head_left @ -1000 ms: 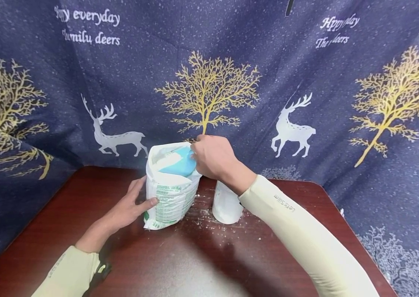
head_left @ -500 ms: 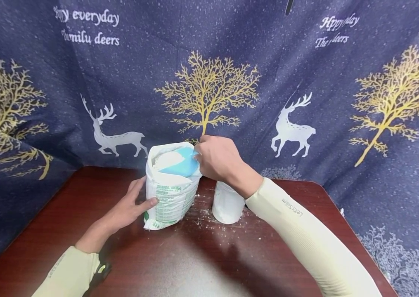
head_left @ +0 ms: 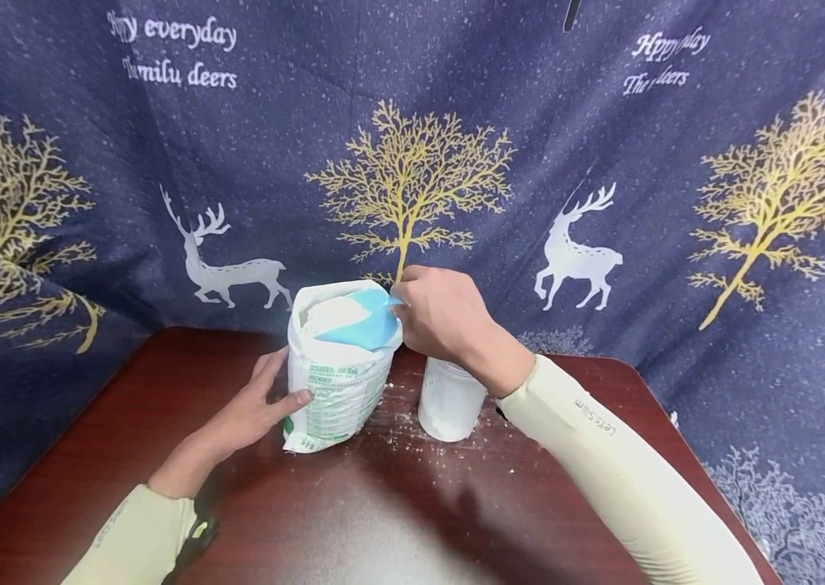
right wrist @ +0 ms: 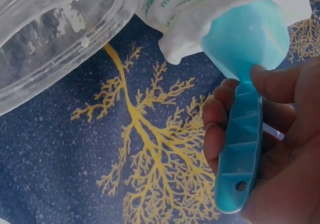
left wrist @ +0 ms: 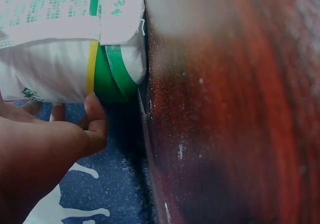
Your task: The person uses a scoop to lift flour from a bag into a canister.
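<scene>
A white bag of white powder [head_left: 339, 398] with green print stands with its top folded open. My left hand [head_left: 254, 410] holds its left side, thumb on the front and fingers toward the back; the left wrist view shows the thumb [left wrist: 94, 109] touching the lower bag. My right hand [head_left: 445, 313] grips a blue scoop [head_left: 364, 325] by its handle [right wrist: 240, 149]. The scoop's bowl is at the bag's mouth, beside a heap of powder [head_left: 335, 313]; its contents are partly hidden. Right of the bag, below my right hand, stands a clear plastic jar [head_left: 449, 406] with powder inside.
The dark red wooden table [head_left: 295, 520] has powder [head_left: 415, 435] spilled between bag and jar. Behind it hangs a blue cloth [head_left: 412, 65] with deer and golden trees. The jar's open rim [right wrist: 117, 22] is close to the bag in the right wrist view.
My right hand has drawn the scoop slightly to the right, toward the bag's right rim, and more powder shows in the mouth. My left hand and the bag have stayed in place.
</scene>
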The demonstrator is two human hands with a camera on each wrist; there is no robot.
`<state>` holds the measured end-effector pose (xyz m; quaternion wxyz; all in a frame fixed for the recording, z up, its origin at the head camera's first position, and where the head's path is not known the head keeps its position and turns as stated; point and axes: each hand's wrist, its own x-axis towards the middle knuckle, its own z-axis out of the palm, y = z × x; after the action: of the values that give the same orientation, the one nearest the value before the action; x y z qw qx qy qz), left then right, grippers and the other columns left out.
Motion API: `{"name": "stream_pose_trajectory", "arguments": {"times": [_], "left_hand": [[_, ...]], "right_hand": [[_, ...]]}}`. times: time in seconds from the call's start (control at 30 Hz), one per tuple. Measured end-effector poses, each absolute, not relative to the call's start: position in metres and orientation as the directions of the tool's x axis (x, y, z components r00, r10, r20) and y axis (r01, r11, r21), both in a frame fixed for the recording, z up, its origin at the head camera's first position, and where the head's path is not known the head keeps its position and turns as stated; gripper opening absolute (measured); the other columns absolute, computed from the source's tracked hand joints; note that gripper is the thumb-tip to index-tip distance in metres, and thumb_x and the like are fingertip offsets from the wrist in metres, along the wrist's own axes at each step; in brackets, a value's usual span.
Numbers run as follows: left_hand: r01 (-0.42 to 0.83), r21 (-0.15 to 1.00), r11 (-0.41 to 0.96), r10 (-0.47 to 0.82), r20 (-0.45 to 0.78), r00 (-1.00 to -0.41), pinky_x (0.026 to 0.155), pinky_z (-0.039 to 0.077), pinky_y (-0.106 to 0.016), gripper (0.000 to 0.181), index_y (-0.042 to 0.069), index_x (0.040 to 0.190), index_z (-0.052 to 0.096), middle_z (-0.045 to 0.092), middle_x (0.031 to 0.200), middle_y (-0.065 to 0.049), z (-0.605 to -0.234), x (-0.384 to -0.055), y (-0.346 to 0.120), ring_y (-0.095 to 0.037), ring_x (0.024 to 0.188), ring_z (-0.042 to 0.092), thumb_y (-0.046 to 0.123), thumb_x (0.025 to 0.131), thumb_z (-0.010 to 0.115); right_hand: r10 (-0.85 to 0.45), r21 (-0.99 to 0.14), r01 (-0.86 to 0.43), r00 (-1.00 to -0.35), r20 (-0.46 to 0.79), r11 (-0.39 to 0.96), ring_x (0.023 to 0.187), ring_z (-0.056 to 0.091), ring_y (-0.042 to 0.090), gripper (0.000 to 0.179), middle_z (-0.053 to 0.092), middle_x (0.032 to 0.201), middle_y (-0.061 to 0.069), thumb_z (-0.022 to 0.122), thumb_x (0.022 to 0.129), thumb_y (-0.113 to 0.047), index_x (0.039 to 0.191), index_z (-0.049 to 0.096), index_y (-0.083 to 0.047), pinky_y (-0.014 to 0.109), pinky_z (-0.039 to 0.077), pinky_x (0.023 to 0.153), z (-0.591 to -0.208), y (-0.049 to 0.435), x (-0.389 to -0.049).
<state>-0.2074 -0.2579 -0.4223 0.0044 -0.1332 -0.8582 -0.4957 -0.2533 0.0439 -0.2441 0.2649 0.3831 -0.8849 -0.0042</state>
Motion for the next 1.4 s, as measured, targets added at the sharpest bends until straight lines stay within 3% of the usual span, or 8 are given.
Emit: {"name": "stream_pose_trajectory", "arguments": {"times": [0.1,0.33,0.67,1.03,1.4], "left_hand": [[0.228,0.852,0.472,0.225,0.134,-0.965,0.116,0.031,-0.073,0.093,0.012,0.170,0.011,0.018,0.163,-0.021,-0.422,-0.208,-0.257,-0.049,0.149,0.029,0.039,0.103,0.070],[0.232,0.860,0.454,0.227,0.140,-0.964,0.115,0.034,-0.073,0.092,0.014,0.171,0.011,0.018,0.162,-0.021,-0.421,-0.207,-0.257,-0.048,0.147,0.031,0.035,0.103,0.071],[0.233,0.844,0.482,0.219,0.142,-0.965,0.114,0.034,-0.073,0.094,0.013,0.171,0.010,0.016,0.164,-0.022,-0.421,-0.208,-0.259,-0.050,0.145,0.034,0.037,0.103,0.070],[0.205,0.851,0.483,0.218,0.110,-0.970,0.114,0.033,-0.074,0.096,0.017,0.171,0.008,0.015,0.166,-0.020,-0.422,-0.208,-0.261,-0.050,0.146,0.033,0.042,0.102,0.070],[0.219,0.852,0.476,0.227,0.122,-0.966,0.115,0.033,-0.073,0.094,0.015,0.171,0.009,0.015,0.164,-0.021,-0.424,-0.210,-0.259,-0.050,0.146,0.033,0.041,0.103,0.069]], "right_hand": [[-0.679,0.215,-0.676,-0.554,0.481,0.705,0.070,0.067,0.021,0.013,0.066,0.088,0.001,0.076,0.095,-0.021,0.083,0.075,-0.015,0.045,0.059,0.061,-0.243,0.047,-0.252],[-0.672,0.211,-0.678,-0.539,0.507,0.704,0.076,0.070,0.021,0.007,0.070,0.093,0.001,0.077,0.093,-0.017,0.099,0.081,-0.015,0.045,0.060,0.064,-0.242,0.054,-0.251],[-0.651,0.200,-0.655,-0.570,0.502,0.728,0.077,0.070,0.023,0.008,0.068,0.092,0.001,0.076,0.095,-0.020,0.098,0.079,-0.013,0.046,0.060,0.066,-0.237,0.060,-0.247],[-0.630,0.169,-0.660,-0.560,0.538,0.732,0.073,0.065,0.022,0.006,0.066,0.088,0.001,0.078,0.095,-0.019,0.096,0.077,-0.013,0.044,0.058,0.064,-0.240,0.073,-0.248],[-0.595,0.135,-0.647,-0.573,0.564,0.751,0.073,0.063,0.022,0.013,0.066,0.091,0.002,0.077,0.096,-0.021,0.104,0.079,-0.012,0.046,0.057,0.067,-0.243,0.094,-0.246]]}}
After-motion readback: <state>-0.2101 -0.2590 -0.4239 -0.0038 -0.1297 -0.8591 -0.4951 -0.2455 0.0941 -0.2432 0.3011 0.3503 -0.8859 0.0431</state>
